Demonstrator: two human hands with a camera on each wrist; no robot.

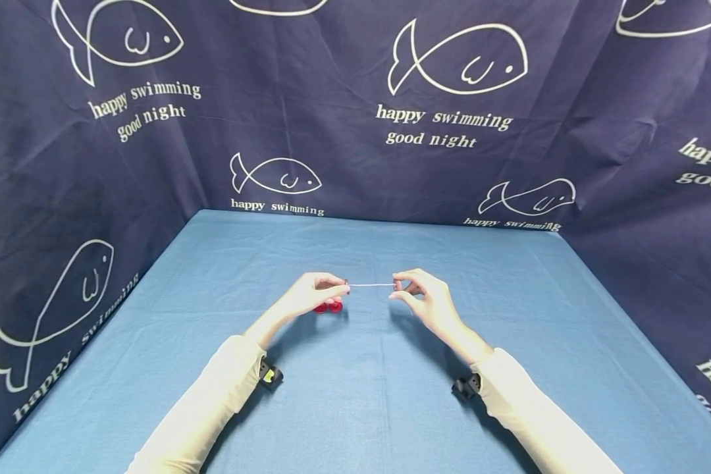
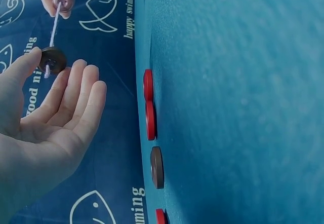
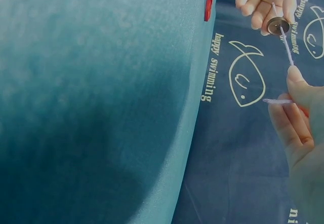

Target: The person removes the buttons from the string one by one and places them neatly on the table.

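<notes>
Thumb and fingertips of my left hand [image 1: 314, 293] pinch a dark brown button [image 2: 52, 60] by its edge. A thin white string [image 1: 370, 285] runs through this button, with a short end poking out of its face. Pulled straight, the string stretches across above the table to my right hand [image 1: 428, 299]. There, a reddish-brown button [image 2: 64, 2] on the string is pinched between the right thumb and fingers. Another piece of string [image 3: 277, 101] sticks out by the right fingertips in the right wrist view.
Red buttons [image 2: 150, 120] and a brown button [image 2: 157, 167] lie on the blue tablecloth [image 1: 355, 395] below my left hand. A dark blue curtain [image 1: 343, 131] with white fish drawings hangs behind and beside the table.
</notes>
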